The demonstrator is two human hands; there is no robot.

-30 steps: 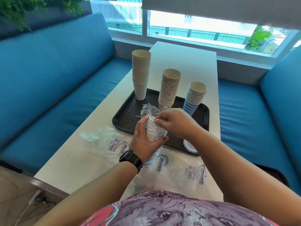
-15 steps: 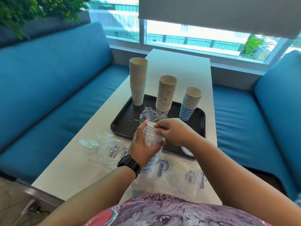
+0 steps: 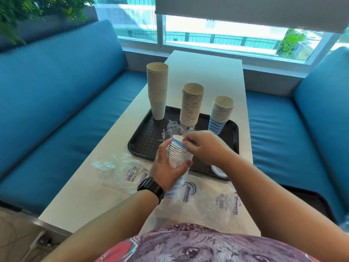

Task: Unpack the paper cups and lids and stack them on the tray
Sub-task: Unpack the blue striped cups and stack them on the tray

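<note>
My left hand (image 3: 167, 168) wraps around a short stack of blue-striped paper cups (image 3: 176, 153), held tilted over the near edge of the black tray (image 3: 145, 137). My right hand (image 3: 203, 146) pinches the rim of the top cup of that stack. Crumpled clear wrap (image 3: 172, 130) sticks up behind the cups. Three stacks stand upright on the tray: a tall beige one (image 3: 157, 91) at the left, a middle beige one (image 3: 191, 104), and a shorter blue-striped one (image 3: 221, 114) at the right. A white lid (image 3: 219, 171) shows partly at the tray's near right edge.
Empty printed plastic sleeves lie on the white table (image 3: 205, 69): one at the left (image 3: 124, 170), another near my body (image 3: 209, 201). Blue sofa cushions flank the table on both sides. A second dark tray (image 3: 309, 201) sits on the right seat. A window is beyond the table.
The top cup has risen slightly out of the held stack under my right fingers, showing its blue band. Both hands stay at the tray's near edge; the view shifted.
</note>
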